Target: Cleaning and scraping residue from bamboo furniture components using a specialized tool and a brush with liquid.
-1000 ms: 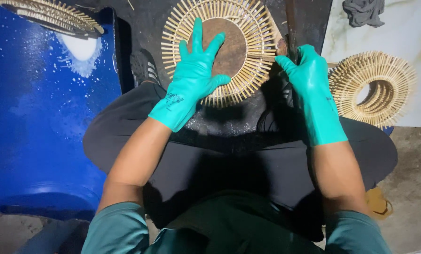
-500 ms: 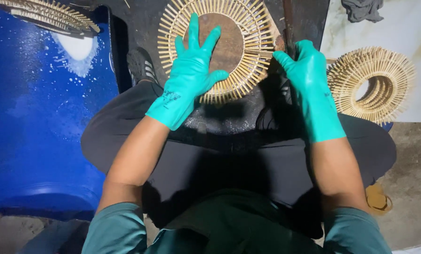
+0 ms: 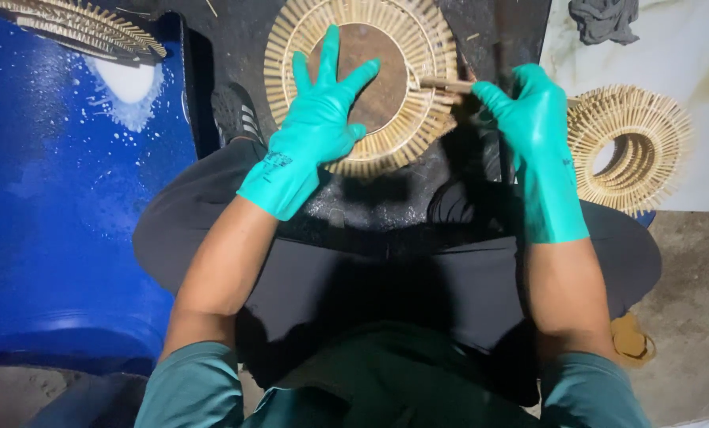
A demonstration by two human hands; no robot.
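1. Round stick ring (image 3: 418, 47) is lying flat on the dark work surface (image 3: 236, 32) ahead of the knees, sticks radiating outward.
2. Left hand (image 3: 319, 119) is now pressing it, fingers splayed wider than before.
3. Right hand (image 3: 529, 111) is newly pinching a short stick (image 3: 443, 82); long axis crosswise, tip pointing at the ring's centre, so it looks to be going in.

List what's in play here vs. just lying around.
In play: left hand pressed flat on the round stick-ring frame; right hand pinching a thin stick at its rim.

Lying about: finished ring on the right, another ring top left, blue drum, grey rag.
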